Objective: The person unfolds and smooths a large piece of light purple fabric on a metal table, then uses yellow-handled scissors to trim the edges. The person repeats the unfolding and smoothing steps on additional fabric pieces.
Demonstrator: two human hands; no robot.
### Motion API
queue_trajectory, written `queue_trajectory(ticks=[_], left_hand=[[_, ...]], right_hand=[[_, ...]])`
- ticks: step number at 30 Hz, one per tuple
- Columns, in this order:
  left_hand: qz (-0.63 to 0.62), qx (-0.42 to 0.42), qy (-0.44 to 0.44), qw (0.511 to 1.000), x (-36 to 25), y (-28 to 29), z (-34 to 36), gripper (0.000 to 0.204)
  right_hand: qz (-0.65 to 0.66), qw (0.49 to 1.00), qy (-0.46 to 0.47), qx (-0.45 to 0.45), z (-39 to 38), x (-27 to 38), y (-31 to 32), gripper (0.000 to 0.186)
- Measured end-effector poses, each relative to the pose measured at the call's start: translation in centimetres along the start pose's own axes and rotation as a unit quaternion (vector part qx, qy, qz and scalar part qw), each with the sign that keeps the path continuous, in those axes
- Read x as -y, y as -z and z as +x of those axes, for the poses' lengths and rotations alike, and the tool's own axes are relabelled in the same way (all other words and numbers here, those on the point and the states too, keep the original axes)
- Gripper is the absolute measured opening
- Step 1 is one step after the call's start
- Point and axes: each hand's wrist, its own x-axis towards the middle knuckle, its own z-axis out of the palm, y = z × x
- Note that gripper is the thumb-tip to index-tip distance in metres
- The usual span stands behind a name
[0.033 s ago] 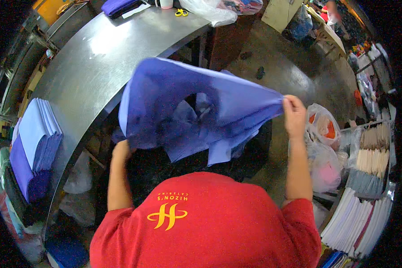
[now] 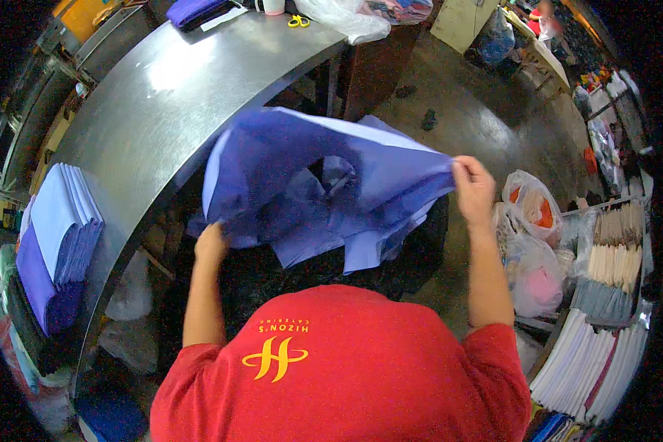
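Observation:
Between my hands hangs a blue-violet cloth, held stretched sideways and sagging in loose folds. My right hand pinches one of its corners between thumb and fingers. At the opposite edge, my left hand is closed on the cloth, its fingers partly hidden and slightly blurred. Beneath it, more crumpled cloths of the same blue lie heaped over something black. The held cloth covers part of that heap.
A curved-looking metal table runs along the left and far side. It bears stacked folded blue cloths and yellow-handled scissors. On the right are plastic bags and folded linens. A person is far off at upper right.
The cloth has dropped lower and gone slacker. My right hand has shifted slightly left, my left hand slightly right, bringing them closer together.

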Motion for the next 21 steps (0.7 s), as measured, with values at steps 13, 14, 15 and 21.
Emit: queue_trajectory(ticks=[13,14,15,21], left_hand=[[-0.296,-0.149,-0.49,0.806,-24.7,2.6,-3.2,0.015],[-0.296,-0.127,-0.487,0.812,-24.9,2.3,-3.6,0.014],[-0.289,-0.161,-0.493,0.804,-25.0,2.0,-4.0,0.014],[-0.166,-0.212,-0.489,0.83,-27.1,2.0,-5.8,0.011]], right_hand=[[-0.117,0.977,0.159,0.083,-3.0,2.0,-9.3,0.01],[-0.127,0.975,0.161,0.083,-3.3,1.8,-9.0,0.01],[-0.134,0.974,0.163,0.081,-3.6,1.6,-8.7,0.01],[-0.193,0.959,0.206,0.024,-4.9,0.5,-7.2,0.009]])
